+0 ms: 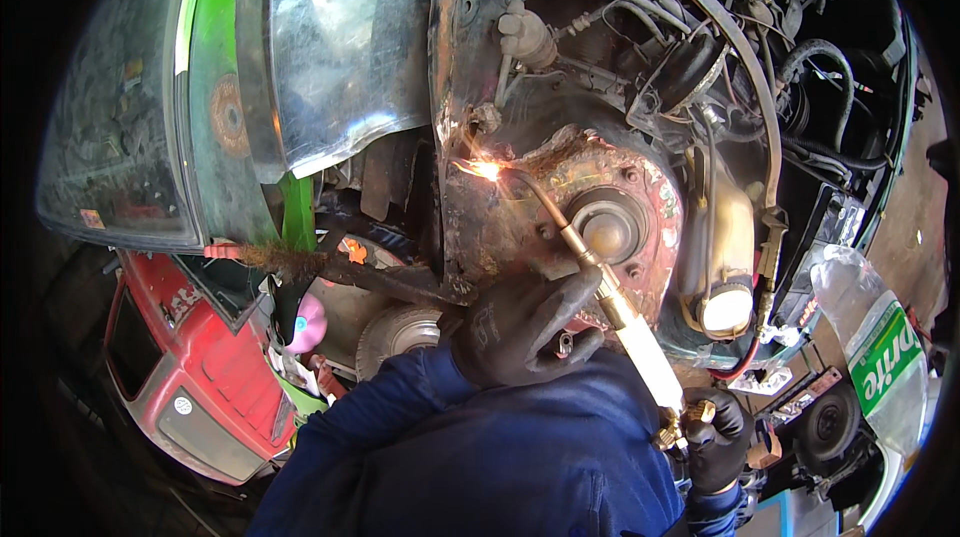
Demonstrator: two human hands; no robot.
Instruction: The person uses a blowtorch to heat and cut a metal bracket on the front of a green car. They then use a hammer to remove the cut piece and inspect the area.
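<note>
A gas torch (625, 322) with a brass neck and pale handle slants up to the left, its flame (487, 170) glowing with sparks on a rusty body panel (470, 227). My right hand (718, 442), in a dark glove, is closed round the torch's rear end by the brass valve knobs. My left hand (525, 332), also gloved, is curled beside the torch neck, with its forefinger reaching up against it. Between its fingers shows the end of a small metal piece (565, 343); the remainder is hidden. A bare, bent sheet-metal panel (345, 57) stands left of the flame.
A round strut mount (607, 227) and a yellowed fluid tank (722, 247) lie right of the flame, with hoses beyond. A car door (120, 107) is at left. Below it stand a red vehicle (200, 367) and a wheel (398, 337). A plastic bottle (885, 357) is at right.
</note>
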